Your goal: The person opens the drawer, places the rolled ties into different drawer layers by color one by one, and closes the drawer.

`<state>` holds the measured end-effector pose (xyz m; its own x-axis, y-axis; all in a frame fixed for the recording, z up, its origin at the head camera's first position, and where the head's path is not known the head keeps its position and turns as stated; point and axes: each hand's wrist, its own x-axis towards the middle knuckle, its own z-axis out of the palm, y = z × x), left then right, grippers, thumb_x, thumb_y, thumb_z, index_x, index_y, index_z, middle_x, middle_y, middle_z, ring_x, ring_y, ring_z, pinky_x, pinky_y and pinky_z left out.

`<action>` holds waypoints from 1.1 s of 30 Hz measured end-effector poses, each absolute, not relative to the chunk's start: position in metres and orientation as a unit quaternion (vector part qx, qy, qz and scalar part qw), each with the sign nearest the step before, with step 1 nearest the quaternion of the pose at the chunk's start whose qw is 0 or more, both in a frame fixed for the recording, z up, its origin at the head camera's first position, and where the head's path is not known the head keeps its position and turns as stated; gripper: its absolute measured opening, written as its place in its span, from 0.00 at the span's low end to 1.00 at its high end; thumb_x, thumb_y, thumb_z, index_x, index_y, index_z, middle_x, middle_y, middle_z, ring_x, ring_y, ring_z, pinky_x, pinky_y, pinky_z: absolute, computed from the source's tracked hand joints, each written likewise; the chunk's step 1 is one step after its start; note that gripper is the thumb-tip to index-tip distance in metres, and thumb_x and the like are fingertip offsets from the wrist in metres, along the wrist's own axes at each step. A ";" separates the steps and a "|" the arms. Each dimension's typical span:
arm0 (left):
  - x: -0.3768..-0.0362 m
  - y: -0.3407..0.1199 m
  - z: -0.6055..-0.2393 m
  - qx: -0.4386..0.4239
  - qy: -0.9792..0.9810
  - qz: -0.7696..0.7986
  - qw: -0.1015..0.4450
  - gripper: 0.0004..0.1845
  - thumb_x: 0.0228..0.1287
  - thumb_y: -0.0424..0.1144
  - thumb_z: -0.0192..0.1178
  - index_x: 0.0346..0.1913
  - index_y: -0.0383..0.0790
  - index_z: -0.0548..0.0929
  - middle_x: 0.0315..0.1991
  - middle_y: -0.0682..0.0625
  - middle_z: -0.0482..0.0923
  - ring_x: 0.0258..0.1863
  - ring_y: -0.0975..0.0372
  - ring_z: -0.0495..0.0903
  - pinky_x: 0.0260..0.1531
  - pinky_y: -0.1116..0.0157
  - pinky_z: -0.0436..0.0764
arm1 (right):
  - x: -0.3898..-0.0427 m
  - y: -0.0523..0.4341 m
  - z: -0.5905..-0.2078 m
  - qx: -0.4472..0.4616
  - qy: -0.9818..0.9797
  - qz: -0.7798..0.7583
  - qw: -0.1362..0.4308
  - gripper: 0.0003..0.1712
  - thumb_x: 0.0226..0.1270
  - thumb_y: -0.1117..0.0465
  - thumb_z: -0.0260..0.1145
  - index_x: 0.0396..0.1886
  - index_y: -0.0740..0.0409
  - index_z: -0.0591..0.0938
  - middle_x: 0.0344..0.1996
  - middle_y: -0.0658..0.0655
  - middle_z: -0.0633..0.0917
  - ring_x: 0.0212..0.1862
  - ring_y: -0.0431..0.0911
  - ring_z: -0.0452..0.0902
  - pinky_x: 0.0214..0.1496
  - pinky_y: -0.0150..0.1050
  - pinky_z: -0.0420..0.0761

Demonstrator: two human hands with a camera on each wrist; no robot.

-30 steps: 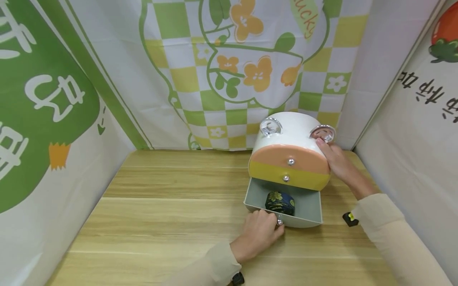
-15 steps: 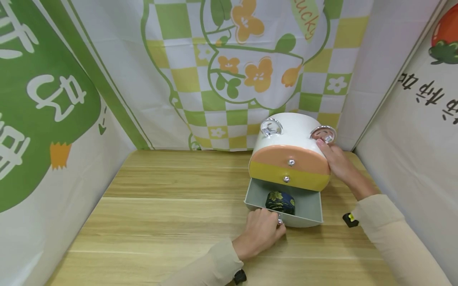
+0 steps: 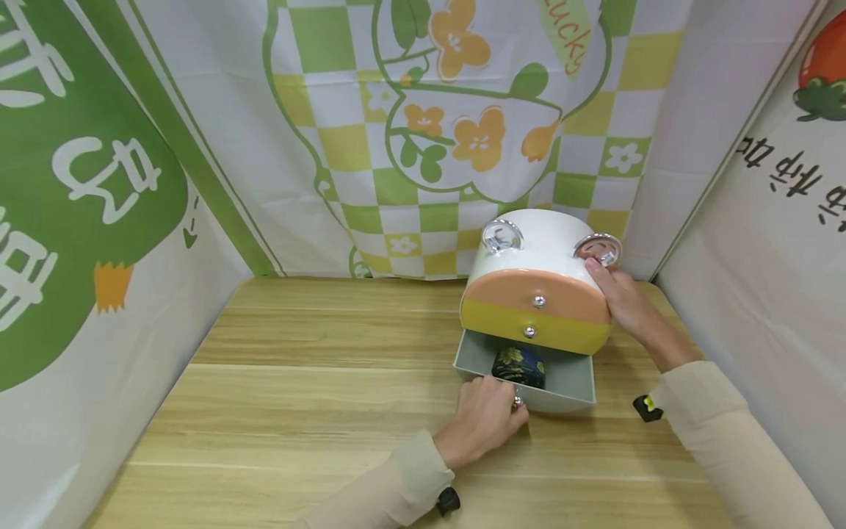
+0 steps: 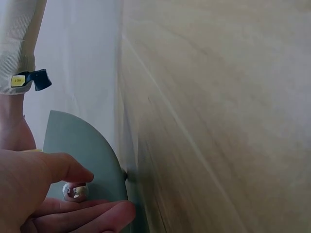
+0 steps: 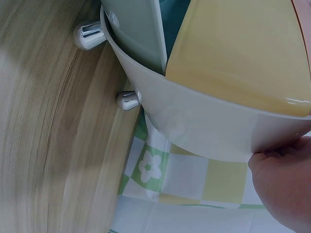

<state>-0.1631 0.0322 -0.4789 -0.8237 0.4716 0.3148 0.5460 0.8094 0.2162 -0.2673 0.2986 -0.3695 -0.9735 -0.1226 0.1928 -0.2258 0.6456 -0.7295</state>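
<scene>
A small rounded drawer box stands at the back right of the table, with a white shell, silver ear-like rings and short silver legs. Its grey-green bottom drawer is pulled out; the orange and yellow drawers above are closed. In the drawer lies a rolled dark blue patterned cloth with yellow-green flowers. My left hand is at the drawer front, thumb and fingers about its silver knob. My right hand holds the box's right side, thumb below the right ring; its fingers are partly hidden.
The wooden table stretches to the left of the box. A checked cloth hangs right behind it, and printed white-and-green sheets close in the sides.
The bottom drawer has slid slightly inward, and my left hand has moved forward with its knob. My right hand has stayed on the box's side.
</scene>
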 end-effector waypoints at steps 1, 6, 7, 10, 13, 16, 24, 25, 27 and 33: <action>-0.164 0.033 -0.479 -0.268 -0.943 -0.151 0.124 0.27 0.59 0.46 0.67 0.09 0.55 0.63 0.10 0.61 0.60 0.11 0.67 0.65 0.08 0.67 0.58 | -0.267 0.299 -0.369 0.096 -0.905 0.410 0.062 0.36 0.87 0.44 0.38 0.53 0.70 0.82 0.36 0.55 0.84 0.39 0.34 0.76 0.52 0.36 0.74; -0.170 0.036 -0.479 -0.261 -0.945 -0.155 0.124 0.27 0.59 0.45 0.67 0.09 0.55 0.63 0.10 0.61 0.61 0.11 0.66 0.67 0.08 0.67 0.58 | -0.267 0.299 -0.370 0.101 -0.903 0.412 0.060 0.35 0.87 0.44 0.38 0.53 0.69 0.82 0.36 0.52 0.83 0.40 0.34 0.76 0.52 0.35 0.73; -0.172 0.037 -0.479 -0.260 -0.945 -0.155 0.126 0.27 0.59 0.45 0.67 0.09 0.55 0.62 0.10 0.61 0.61 0.11 0.66 0.67 0.08 0.67 0.58 | -0.267 0.299 -0.370 0.101 -0.903 0.414 0.060 0.35 0.87 0.44 0.38 0.52 0.69 0.82 0.35 0.51 0.83 0.39 0.34 0.76 0.52 0.35 0.73; -0.177 0.039 -0.479 -0.256 -0.945 -0.151 0.135 0.27 0.59 0.45 0.67 0.09 0.55 0.62 0.10 0.61 0.62 0.12 0.66 0.68 0.08 0.67 0.59 | -0.267 0.299 -0.370 0.102 -0.902 0.414 0.060 0.35 0.87 0.45 0.38 0.53 0.69 0.82 0.35 0.50 0.82 0.40 0.33 0.76 0.52 0.34 0.73; -0.181 0.042 -0.480 -0.251 -0.946 -0.152 0.135 0.27 0.59 0.45 0.67 0.09 0.55 0.63 0.10 0.60 0.64 0.12 0.65 0.69 0.08 0.66 0.59 | -0.267 0.299 -0.370 0.100 -0.903 0.414 0.059 0.35 0.87 0.45 0.38 0.52 0.69 0.82 0.34 0.50 0.82 0.39 0.33 0.76 0.51 0.34 0.73; -0.186 0.044 -0.480 -0.245 -0.948 -0.152 0.134 0.26 0.59 0.45 0.67 0.09 0.54 0.64 0.11 0.59 0.67 0.13 0.64 0.70 0.08 0.66 0.60 | -0.267 0.299 -0.369 0.098 -0.904 0.412 0.058 0.35 0.87 0.44 0.38 0.51 0.69 0.82 0.34 0.50 0.82 0.39 0.34 0.76 0.51 0.34 0.74; -0.196 0.047 -0.480 -0.236 -0.951 -0.154 0.128 0.28 0.62 0.46 0.66 0.10 0.54 0.63 0.11 0.60 0.64 0.13 0.66 0.68 0.08 0.66 0.59 | -0.268 0.300 -0.371 0.096 -0.903 0.415 0.059 0.35 0.87 0.45 0.38 0.51 0.69 0.81 0.36 0.50 0.82 0.39 0.34 0.76 0.50 0.33 0.74; -0.197 0.047 -0.480 -0.236 -0.951 -0.155 0.128 0.28 0.62 0.46 0.66 0.10 0.54 0.62 0.11 0.60 0.62 0.13 0.66 0.67 0.08 0.67 0.59 | -0.268 0.300 -0.371 0.097 -0.903 0.415 0.059 0.34 0.87 0.45 0.38 0.51 0.69 0.81 0.36 0.51 0.82 0.39 0.34 0.76 0.50 0.33 0.74; -0.198 0.048 -0.480 -0.235 -0.951 -0.155 0.128 0.28 0.63 0.46 0.66 0.10 0.54 0.61 0.11 0.60 0.61 0.13 0.67 0.66 0.08 0.67 0.59 | -0.269 0.300 -0.371 0.099 -0.902 0.415 0.060 0.34 0.87 0.45 0.38 0.51 0.68 0.81 0.36 0.51 0.82 0.39 0.34 0.76 0.50 0.32 0.74; -0.201 0.050 -0.480 -0.231 -0.953 -0.157 0.116 0.28 0.64 0.46 0.66 0.10 0.53 0.62 0.12 0.59 0.63 0.13 0.66 0.66 0.09 0.67 0.61 | -0.268 0.300 -0.371 0.104 -0.900 0.418 0.066 0.34 0.86 0.45 0.39 0.51 0.69 0.81 0.35 0.50 0.82 0.38 0.34 0.76 0.49 0.31 0.74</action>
<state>-0.2013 0.0502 -0.4797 -0.8668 0.4035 0.2929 0.4760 0.8445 0.2454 -0.2680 0.2997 -0.3711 -0.9697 -0.1317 0.2060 -0.2423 0.6294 -0.7383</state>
